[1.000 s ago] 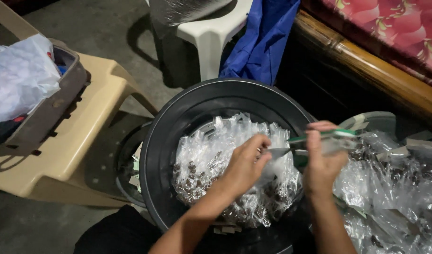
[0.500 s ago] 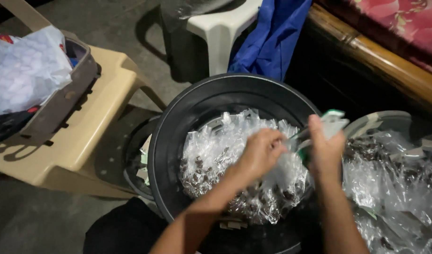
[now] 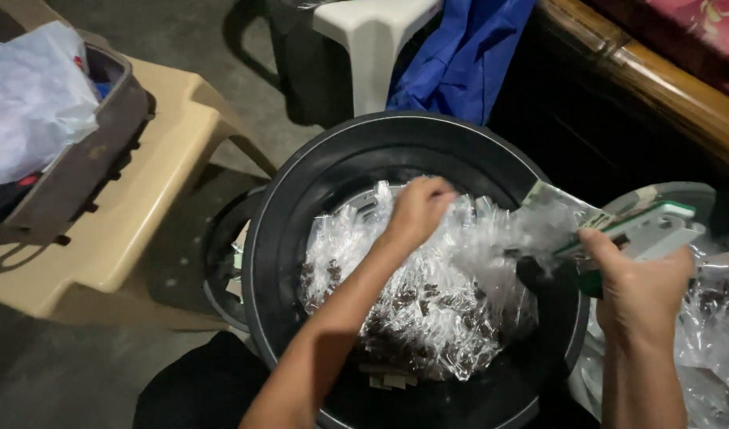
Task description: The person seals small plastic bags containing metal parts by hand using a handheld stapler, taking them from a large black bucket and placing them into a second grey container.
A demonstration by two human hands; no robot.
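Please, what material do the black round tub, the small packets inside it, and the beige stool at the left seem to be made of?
The tub looks like moulded plastic, smooth and slightly glossy: its rim catches a thin line of light. The packets seem to be thin clear plastic film, crinkled and shiny, with dark contents showing through. The stool appears to be matte moulded plastic, with rounded edges and one even colour.

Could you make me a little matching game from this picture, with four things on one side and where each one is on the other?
Things:
1. left hand
2. right hand
3. white plastic bag
4. blue cloth

Places:
A. in the brown crate on the tan chair
B. hanging at the top, beside the white chair
C. on the clear packets inside the black basin
D. gripping the green and white stapler-like tool at the basin's right rim

Pairs: 1-C, 2-D, 3-A, 4-B
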